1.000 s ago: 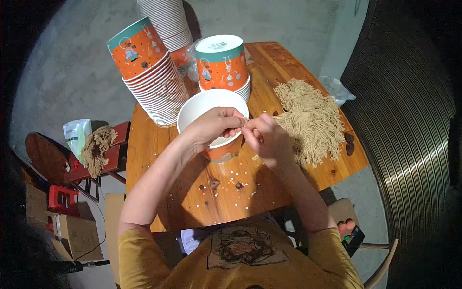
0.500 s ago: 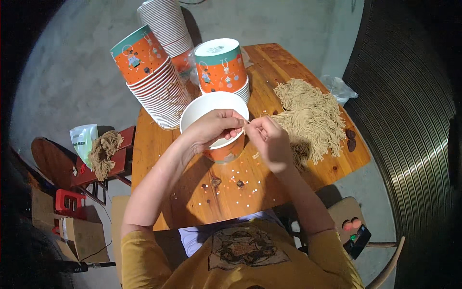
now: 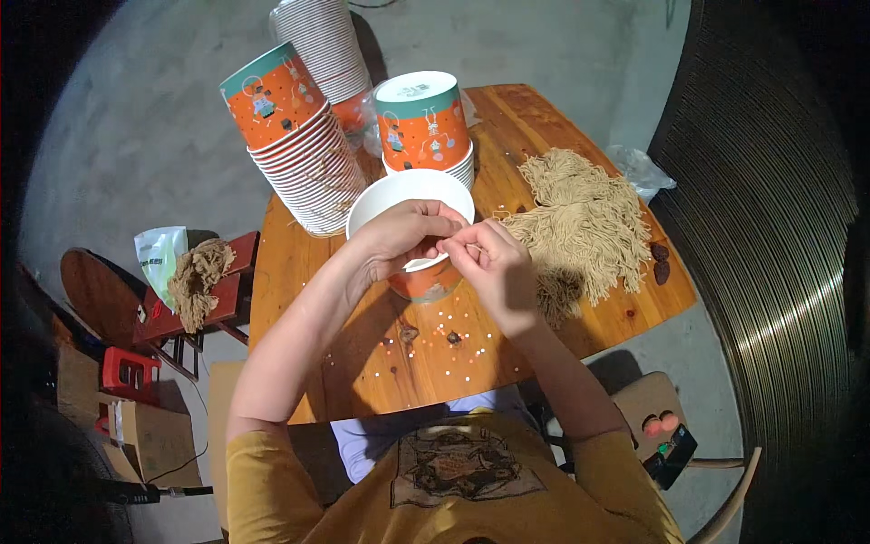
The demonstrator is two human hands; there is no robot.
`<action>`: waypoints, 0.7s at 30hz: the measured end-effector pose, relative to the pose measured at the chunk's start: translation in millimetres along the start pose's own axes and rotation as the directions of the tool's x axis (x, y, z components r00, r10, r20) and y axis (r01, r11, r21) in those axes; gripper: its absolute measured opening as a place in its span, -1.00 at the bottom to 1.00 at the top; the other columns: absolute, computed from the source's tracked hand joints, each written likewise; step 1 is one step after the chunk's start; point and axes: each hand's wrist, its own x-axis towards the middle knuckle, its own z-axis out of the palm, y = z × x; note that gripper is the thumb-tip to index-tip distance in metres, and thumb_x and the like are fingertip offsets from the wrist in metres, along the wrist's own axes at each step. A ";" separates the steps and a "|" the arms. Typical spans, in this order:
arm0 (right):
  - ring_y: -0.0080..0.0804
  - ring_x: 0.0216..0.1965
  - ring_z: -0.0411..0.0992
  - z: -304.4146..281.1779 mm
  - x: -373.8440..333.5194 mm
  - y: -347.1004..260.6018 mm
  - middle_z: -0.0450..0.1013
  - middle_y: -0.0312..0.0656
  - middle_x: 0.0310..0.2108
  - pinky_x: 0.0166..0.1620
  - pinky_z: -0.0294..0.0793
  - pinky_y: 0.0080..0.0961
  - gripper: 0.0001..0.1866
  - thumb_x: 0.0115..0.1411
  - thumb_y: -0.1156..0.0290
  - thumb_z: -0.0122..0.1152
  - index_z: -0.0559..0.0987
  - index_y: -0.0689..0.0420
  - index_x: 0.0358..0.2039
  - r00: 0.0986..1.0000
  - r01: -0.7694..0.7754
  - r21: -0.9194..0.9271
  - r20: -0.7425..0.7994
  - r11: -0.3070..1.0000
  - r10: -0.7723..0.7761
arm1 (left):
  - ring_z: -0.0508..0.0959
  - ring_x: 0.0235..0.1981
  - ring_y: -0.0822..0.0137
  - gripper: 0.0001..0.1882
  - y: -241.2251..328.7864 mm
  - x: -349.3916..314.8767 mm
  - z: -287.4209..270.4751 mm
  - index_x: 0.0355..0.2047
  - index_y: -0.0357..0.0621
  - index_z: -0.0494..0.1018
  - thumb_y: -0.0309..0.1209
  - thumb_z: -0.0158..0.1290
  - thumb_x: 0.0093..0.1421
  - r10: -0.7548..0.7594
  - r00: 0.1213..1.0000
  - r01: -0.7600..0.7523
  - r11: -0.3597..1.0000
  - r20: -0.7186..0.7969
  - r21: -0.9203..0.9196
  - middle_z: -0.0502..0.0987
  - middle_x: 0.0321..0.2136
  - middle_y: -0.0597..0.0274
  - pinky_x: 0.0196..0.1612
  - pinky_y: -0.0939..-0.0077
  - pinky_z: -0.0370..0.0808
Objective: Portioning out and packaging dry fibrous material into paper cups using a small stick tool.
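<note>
My left hand (image 3: 410,238) is closed in a pinch over the near side of an orange paper bucket (image 3: 424,285) with a white inside. Thumb and fingers of my right hand (image 3: 495,263) are pinched too, and its fingertips meet those of the left. What they hold between them is too small and too hidden to make out. Close by on the right lies a heap of beige yarn (image 3: 589,213), with a darker clump (image 3: 559,295) at its near end. Small white and reddish beads (image 3: 446,328) are scattered on the wood below my hands.
The wooden table (image 3: 362,390) bears a tilted stack of orange buckets (image 3: 304,154), an upside-down stack (image 3: 424,127) and a wrapped stack (image 3: 322,45). Two dark oval things (image 3: 661,261) lie at the right edge. A red bench (image 3: 237,258) with brown yarn (image 3: 197,281) stands left.
My right hand has come slightly left and down, and its fingertips now touch the left hand's. The view has shifted a little; both hands stay pinched over the bucket.
</note>
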 end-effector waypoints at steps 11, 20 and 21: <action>-0.67 -0.56 0.32 -17.8 5.1 7.0 0.38 -0.30 -0.54 -0.51 0.31 -0.69 -0.83 0.22 0.41 -0.07 0.45 0.23 -0.32 0.868 -0.496 0.403 0.262 0.769 0.422 | 0.43 -0.41 0.55 -0.75 -2.0 -9.0 -1.2 -0.19 -0.22 0.35 -0.61 0.01 0.08 0.053 0.996 -0.049 0.997 -0.070 0.057 0.42 -0.38 0.34 -0.30 0.72 0.43; -0.55 -0.63 0.26 -8.9 9.1 16.8 0.32 -0.24 -0.60 -0.52 0.29 -0.57 -0.88 0.01 0.49 0.26 0.49 0.19 -0.46 0.991 -0.077 0.061 0.116 0.995 0.070 | 0.38 -0.34 0.52 -0.65 -16.2 -9.1 3.5 -0.14 -0.20 0.25 -0.66 0.01 0.04 0.272 0.954 -0.230 0.933 -0.125 0.275 0.34 -0.38 0.34 -0.27 0.66 0.40; -0.52 -0.63 0.27 -8.6 9.6 17.1 0.33 -0.24 -0.61 -0.52 0.30 -0.55 -0.89 0.00 0.48 0.26 0.49 0.19 -0.47 0.990 -0.080 0.004 0.119 0.997 0.079 | 0.37 -0.36 0.53 -0.67 -18.6 -10.0 4.5 -0.15 -0.21 0.25 -0.64 0.01 0.06 0.297 0.946 -0.251 0.925 -0.128 0.287 0.36 -0.40 0.33 -0.27 0.66 0.38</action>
